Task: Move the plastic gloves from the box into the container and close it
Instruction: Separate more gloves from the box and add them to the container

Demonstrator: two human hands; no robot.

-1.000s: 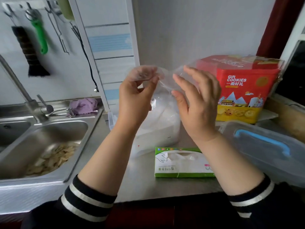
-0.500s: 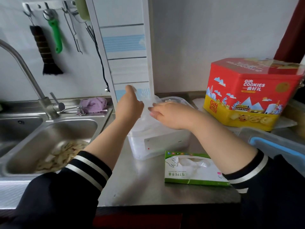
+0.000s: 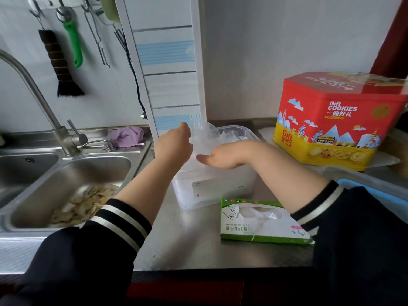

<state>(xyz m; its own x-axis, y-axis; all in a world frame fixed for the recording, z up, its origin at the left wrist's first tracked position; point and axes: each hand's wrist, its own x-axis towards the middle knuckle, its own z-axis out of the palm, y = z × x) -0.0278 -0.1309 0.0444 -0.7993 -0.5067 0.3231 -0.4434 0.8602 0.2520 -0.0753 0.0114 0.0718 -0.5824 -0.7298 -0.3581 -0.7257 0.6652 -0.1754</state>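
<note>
clear plastic gloves (image 3: 204,140) sit heaped in the open white container (image 3: 220,188), pressed down under the right hand (image 3: 217,156), which lies flat on them, and gripped at their edge by the left hand (image 3: 176,144) beside it. nearer the person than both hands, the green glove box (image 3: 260,224) shows more gloves in its slot. the transfer looks partly done; closing the container remains.

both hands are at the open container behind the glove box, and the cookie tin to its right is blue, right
Not quite: the head view shows the cookie tin is red and yellow, not blue. The rest holds: left hand and right hand are at the open container behind the glove box.
</note>
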